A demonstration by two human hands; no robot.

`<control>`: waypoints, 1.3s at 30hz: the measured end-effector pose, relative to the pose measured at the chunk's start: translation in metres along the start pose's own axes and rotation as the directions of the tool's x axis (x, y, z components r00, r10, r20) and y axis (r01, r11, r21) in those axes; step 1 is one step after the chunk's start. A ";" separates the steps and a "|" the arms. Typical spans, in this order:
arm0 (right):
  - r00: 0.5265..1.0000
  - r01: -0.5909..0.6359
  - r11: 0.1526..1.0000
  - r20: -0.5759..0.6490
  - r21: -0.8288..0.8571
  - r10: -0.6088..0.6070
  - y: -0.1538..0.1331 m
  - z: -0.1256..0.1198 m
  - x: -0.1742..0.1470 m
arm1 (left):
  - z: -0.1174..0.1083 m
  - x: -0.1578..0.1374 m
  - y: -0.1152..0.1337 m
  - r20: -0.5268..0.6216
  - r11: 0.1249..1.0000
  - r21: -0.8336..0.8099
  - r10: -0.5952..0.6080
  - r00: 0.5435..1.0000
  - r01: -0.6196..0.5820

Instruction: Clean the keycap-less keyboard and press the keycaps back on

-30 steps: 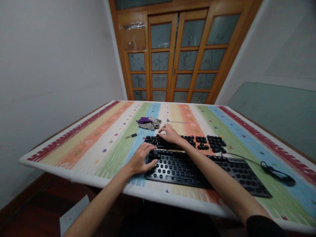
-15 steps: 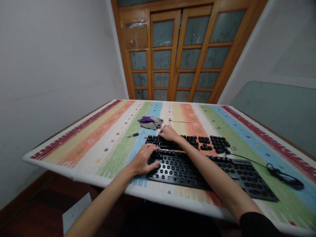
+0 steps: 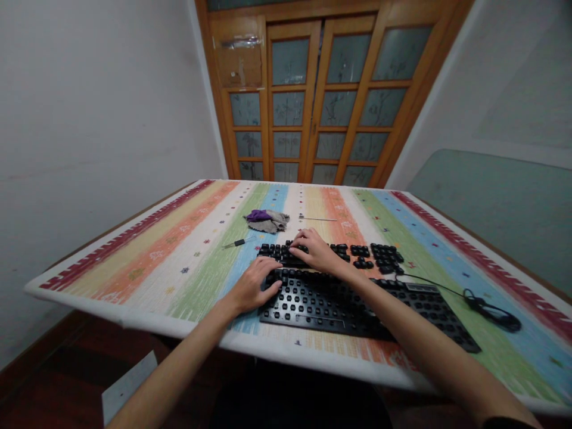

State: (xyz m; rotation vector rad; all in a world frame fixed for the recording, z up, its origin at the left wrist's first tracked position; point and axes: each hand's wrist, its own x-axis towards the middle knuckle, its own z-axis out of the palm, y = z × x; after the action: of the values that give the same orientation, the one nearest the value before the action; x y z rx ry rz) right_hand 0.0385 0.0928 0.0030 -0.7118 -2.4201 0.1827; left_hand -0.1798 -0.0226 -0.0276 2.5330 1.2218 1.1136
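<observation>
The person sits at the table, and both bare hands are busy near the black keyboard base, which lies at the near edge on the striped tablecloth. The left hand is at the far left corner of this base; its thumb and its fingers stand apart, with a gap between them that I can see well. The right hand reaches further, over the loose keycaps, which are lying in groups just beyond the base. Its thumb and fingers are bent close to each other, but whether a keycap is pinched there I cannot tell (the hand itself hides the place).

About the progress, I judge so: on the base, most key positions show no cap, only the small stems. Near the left hand, along the far edge, a few caps seem to be seated, though it is too dark for being sure. The greater part of the caps is on the cloth, off the base, arranged more or less like a keyboard.

Further away lie a grey rag with a purple piece, a small tool with black handle, and a thin rod. The cable is bundled at the right side.
</observation>
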 end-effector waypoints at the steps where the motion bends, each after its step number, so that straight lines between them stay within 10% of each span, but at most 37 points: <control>1: 1.000 0.031 0.999 -0.001 0.015 -0.031 -0.005 -0.002 -0.008 | 0.001 0.000 0.000 -0.005 1.000 0.005 0.003 1.000 -0.003; 39: 0.982 0.180 0.975 -0.036 -0.129 -0.186 -0.050 0.006 -0.062 | 0.014 0.016 0.006 0.029 0.998 -0.021 0.064 0.998 -0.064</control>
State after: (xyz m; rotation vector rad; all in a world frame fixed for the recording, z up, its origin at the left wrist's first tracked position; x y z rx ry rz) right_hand 0.0544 0.0179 -0.0191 -0.5367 -2.4510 -0.0608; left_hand -0.1607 -0.0119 -0.0260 2.5807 1.1243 1.0919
